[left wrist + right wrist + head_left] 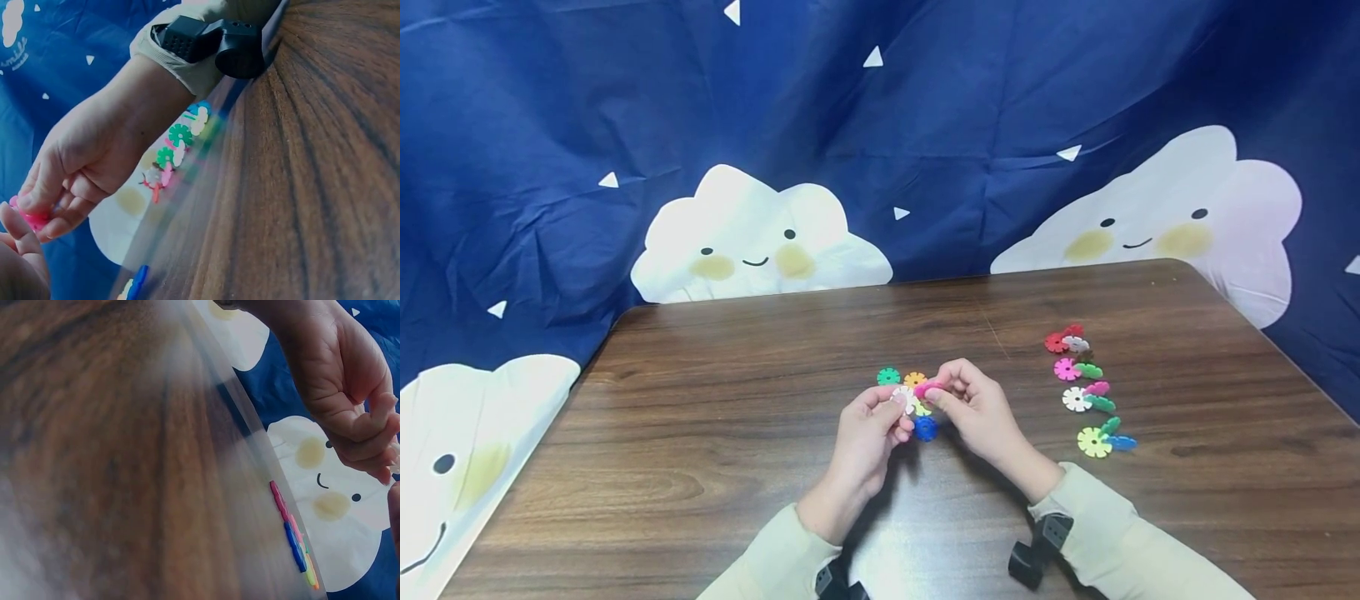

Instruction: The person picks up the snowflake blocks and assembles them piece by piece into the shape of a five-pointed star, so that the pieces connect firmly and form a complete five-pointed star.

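Hands point(865, 433) point(973, 408) pinching pink disc point(927, 388), loose discs point(1086, 387) rightward

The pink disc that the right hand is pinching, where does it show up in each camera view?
Head: pink disc at table centre, between both hands' fingertips.
Left wrist: pink disc at lower left edge, pinched by the right hand.
Right wrist: not in it.
Shared landmark: the wooden table.

Both arms reach forward, sleeves down to the wrists. The left hand point(868, 429) and right hand point(973, 408) meet in the middle, fingers curled in a pinching grip
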`<state>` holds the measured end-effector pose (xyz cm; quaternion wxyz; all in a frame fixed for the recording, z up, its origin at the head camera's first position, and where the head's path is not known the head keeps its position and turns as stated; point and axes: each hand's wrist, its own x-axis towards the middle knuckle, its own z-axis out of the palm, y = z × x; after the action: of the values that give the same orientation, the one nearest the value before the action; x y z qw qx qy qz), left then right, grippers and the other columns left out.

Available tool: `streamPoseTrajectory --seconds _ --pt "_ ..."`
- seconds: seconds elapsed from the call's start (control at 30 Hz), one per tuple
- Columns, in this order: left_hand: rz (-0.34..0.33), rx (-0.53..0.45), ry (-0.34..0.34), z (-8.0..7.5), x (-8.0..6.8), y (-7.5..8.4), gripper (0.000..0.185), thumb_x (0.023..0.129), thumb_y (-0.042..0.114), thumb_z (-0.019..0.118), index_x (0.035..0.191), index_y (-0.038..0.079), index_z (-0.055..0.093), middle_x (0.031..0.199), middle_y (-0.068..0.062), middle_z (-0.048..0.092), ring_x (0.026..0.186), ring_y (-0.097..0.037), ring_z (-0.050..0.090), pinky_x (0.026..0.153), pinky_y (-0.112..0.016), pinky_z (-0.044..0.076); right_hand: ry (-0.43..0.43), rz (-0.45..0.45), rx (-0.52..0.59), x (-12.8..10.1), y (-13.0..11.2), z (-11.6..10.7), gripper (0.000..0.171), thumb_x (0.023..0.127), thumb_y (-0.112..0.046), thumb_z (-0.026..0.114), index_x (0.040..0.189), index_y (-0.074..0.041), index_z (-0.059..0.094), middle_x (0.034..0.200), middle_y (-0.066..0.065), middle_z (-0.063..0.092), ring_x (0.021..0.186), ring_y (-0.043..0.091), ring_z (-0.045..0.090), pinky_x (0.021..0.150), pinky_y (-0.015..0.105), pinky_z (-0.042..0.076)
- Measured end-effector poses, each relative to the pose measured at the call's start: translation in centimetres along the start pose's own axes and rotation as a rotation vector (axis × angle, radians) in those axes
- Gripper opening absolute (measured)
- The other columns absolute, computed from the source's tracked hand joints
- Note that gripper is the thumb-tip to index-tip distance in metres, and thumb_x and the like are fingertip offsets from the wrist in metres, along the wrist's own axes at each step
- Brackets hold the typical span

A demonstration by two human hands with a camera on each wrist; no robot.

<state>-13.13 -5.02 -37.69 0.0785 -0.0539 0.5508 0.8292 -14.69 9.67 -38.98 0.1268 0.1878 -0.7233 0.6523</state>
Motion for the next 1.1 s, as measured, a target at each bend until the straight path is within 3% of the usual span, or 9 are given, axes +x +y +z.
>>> streamPoseTrajectory --seconds 0.27,0.43,0.6,0.83,0.97,1.1 --pt "-0.007 -0.054 -0.016 -0.17 -0.03 -0.3 0.007 0.089 -0.003 0.052 0.096 -0.004 0.054 0.065 0.001 0.057 0.05 -0.004 0.052 0.049 -0.014 0.046 0.016 0.039 -0.022 -0.03 0.13 -0.11 0.013 0.079 0.005 0.067 0.081 0.004 0.055 0.07 0.001 0.064 0.059 0.003 0.055 0.052 0.02 0.048" --pt "-0.05 -0.109 0.008 -0.22 -0.13 -0.35 0.009 0.088 -0.006 0.053 0.085 0.003 0.055 0.069 -0.002 0.06 0.052 -0.007 0.055 0.053 -0.017 0.051 -0.007 0.039 -0.048 0.11 0.41 -0.36 0.014 0.076 0.004 0.07 0.078 -0.002 0.058 0.067 -0.003 0.064 0.056 0.008 0.055 0.049 0.019 0.046" --pt "-0.091 -0.121 0.019 -0.23 -0.51 -0.22 0.018 0.088 -0.007 0.052 0.077 0.007 0.049 0.067 -0.002 0.06 0.052 -0.008 0.058 0.054 -0.019 0.053 -0.048 0.029 -0.061 0.19 0.36 -0.63 0.014 0.075 0.005 0.07 0.078 -0.002 0.058 0.066 -0.002 0.063 0.055 0.009 0.054 0.048 0.019 0.045" --pt "-0.08 -0.083 0.019 -0.41 -0.82 -0.16 0.017 0.087 -0.009 0.053 0.078 0.006 0.049 0.066 -0.002 0.06 0.051 -0.008 0.06 0.055 -0.021 0.055 -0.127 0.055 -0.114 0.34 -0.12 -0.9 0.013 0.075 0.004 0.071 0.078 0.001 0.059 0.065 0.003 0.059 0.055 0.004 0.05 0.048 0.02 0.044" --pt "-0.097 -0.074 0.007 -0.65 -0.88 -0.21 0.018 0.087 -0.009 0.052 0.077 0.006 0.05 0.07 -0.003 0.059 0.052 -0.009 0.062 0.057 -0.021 0.055 -0.175 0.098 -0.059 0.27 -0.12 -0.83 0.012 0.076 0.007 0.069 0.08 0.005 0.057 0.066 0.008 0.061 0.057 0.004 0.056 0.052 0.023 0.051" --pt "-0.091 -0.091 -0.004 -0.67 -0.91 -0.1 0.019 0.088 -0.01 0.05 0.077 0.006 0.05 0.073 -0.003 0.06 0.056 -0.01 0.063 0.059 -0.022 0.056 -0.141 0.124 0.01 0.12 -0.01 -0.48 0.013 0.077 0.008 0.067 0.08 0.008 0.054 0.067 0.009 0.062 0.06 0.004 0.06 0.055 0.026 0.055"
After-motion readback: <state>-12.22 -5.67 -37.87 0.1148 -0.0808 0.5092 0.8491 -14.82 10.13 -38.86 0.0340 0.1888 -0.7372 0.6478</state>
